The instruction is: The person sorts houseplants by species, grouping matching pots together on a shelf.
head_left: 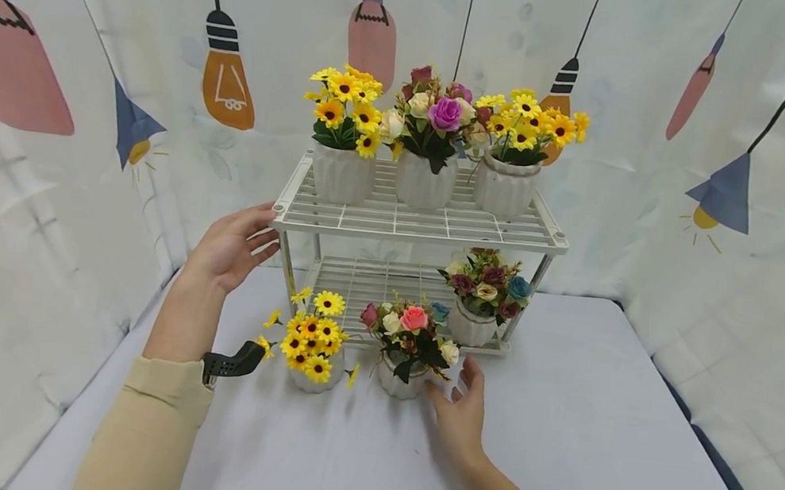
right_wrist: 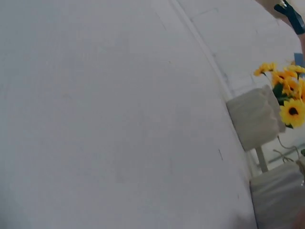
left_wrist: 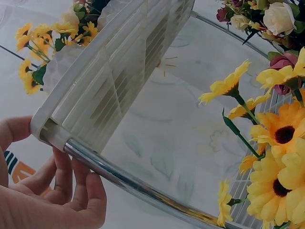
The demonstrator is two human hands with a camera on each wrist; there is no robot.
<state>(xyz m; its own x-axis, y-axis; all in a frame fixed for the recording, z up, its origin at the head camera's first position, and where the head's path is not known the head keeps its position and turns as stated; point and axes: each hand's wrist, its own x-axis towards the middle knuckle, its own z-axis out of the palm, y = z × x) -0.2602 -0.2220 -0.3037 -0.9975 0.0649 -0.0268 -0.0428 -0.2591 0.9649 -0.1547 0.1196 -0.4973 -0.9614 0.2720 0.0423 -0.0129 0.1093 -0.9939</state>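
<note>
My left hand (head_left: 223, 249) holds the front left corner of a white two-tier wire rack (head_left: 416, 227). In the left wrist view, its thumb and fingers are around the corner and the top of the metal post (left_wrist: 138, 186). Low on the right, my right hand (head_left: 461, 424) is beside a white pot (head_left: 399, 383) of mixed roses with a coral bloom, relaxed fingertips right at the pot's side. That pot (right_wrist: 279, 195) shows partly at the edge of the right wrist view. To its left on the table is a white pot (head_left: 317, 381) of yellow sunflowers.
Three potted bunches stand on the top shelf: sunflowers (head_left: 345, 112), mixed roses (head_left: 432, 121) and more sunflowers (head_left: 522, 131). A pot of mixed roses (head_left: 473, 325) sits at the lower shelf's right end. White cloth covers the table (head_left: 582, 425); a patterned curtain (head_left: 417, 8) hangs behind.
</note>
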